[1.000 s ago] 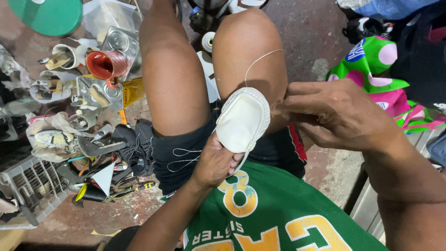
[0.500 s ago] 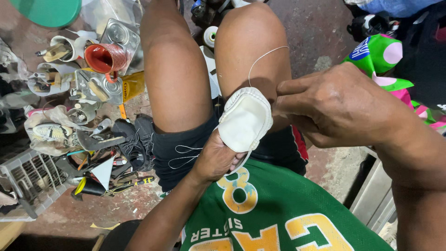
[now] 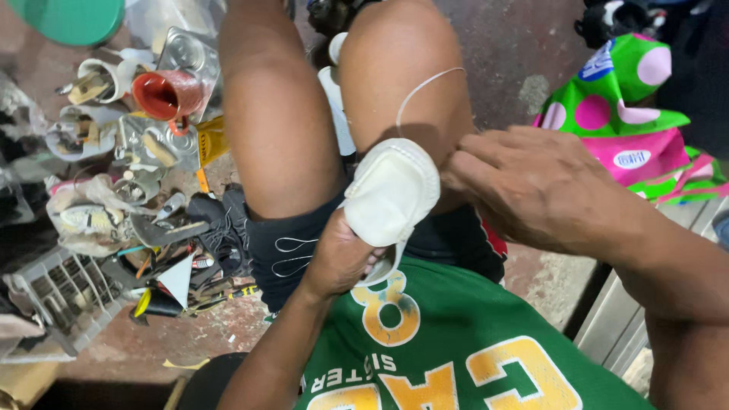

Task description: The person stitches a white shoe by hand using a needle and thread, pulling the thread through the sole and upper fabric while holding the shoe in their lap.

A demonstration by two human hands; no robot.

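A white shoe (image 3: 391,199) rests sole-up in my lap, between my bare knees. My left hand (image 3: 339,257) grips it from below at the heel end. A white thread (image 3: 419,85) loops up from the shoe's edge over my right knee. My right hand (image 3: 535,186) sits just right of the shoe, fingers pinched together at the shoe's rim where the thread runs. Whether a needle is in those fingers is hidden.
On the floor to the left lie a red cup (image 3: 163,95), tins, tools, rags and a grey plastic basket (image 3: 64,300). A green lid (image 3: 72,17) is at top left. A green and pink dotted bag (image 3: 619,114) lies at the right.
My right hand has shifted slightly down along the shoe's edge and the thread loop has tightened a little. The left hand keeps its hold.
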